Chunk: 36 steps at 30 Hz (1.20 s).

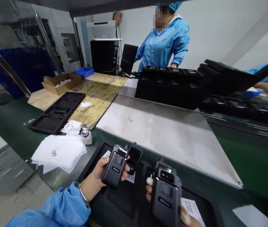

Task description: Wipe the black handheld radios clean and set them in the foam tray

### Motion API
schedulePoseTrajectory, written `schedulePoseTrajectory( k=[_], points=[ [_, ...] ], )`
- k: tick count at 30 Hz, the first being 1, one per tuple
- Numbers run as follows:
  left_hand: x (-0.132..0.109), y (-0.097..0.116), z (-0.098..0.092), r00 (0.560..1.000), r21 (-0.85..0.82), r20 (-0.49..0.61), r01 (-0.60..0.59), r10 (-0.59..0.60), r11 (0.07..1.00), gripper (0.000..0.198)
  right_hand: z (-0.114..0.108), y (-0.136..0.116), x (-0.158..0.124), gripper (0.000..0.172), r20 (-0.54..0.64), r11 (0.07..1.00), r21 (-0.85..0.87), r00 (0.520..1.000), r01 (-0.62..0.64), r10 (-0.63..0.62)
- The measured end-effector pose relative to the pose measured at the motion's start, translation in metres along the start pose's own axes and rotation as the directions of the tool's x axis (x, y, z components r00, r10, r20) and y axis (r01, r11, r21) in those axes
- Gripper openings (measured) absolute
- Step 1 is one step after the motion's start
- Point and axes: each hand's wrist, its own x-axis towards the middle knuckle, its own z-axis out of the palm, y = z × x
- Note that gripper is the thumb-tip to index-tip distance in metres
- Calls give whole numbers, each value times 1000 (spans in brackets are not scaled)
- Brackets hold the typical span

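Observation:
My left hand (pixel 102 175) holds a black handheld radio (pixel 114 168) marked "Riton", back side facing me. A second black radio (pixel 134 157) stands just behind it, touching its right side. My right hand (pixel 182 216) grips another black radio (pixel 165 195), also back side up, with a white barcode label (pixel 192 209) under its fingers. Both hands hover over a black moulded tray (pixel 122 201) at the bench's near edge.
White wipes (pixel 58 153) and a small metal-capped dispenser (pixel 86 135) lie left. A steel plate (pixel 162 135) sits ahead, a second black tray (pixel 56 112) on the wooden board (pixel 98 91). Stacked trays of radios (pixel 171 83) stand before a person in a blue coat (pixel 163 42).

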Motion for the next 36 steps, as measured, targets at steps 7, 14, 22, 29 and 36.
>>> schedulePoseTrajectory(
  k=[7, 14, 22, 29, 36],
  points=[
    [-4, -18, 2, 998, -23, 59, 40, -39, 999, 68, 64, 6, 15, 46, 251, 965, 262, 967, -18, -50],
    [-9, -19, 2, 989, 0, 120, 86, -86, 996, 67, 66, 8, 8, 53, 312, 965, 259, 949, -33, -51],
    [-7, -24, 5, 987, 5, 142, 81, -81, 997, 64, 67, 5, 4, 45, 324, 963, 258, 946, -77, -11],
    [-6, -29, -1, 993, -35, 101, 70, -66, 997, 67, 60, 10, 6, 38, 298, 958, 282, 954, -55, -32],
    [-7, -26, 1, 988, -31, 143, 70, -65, 997, 68, 62, 9, 5, 37, 300, 949, 313, 951, -27, -72]
  ],
)
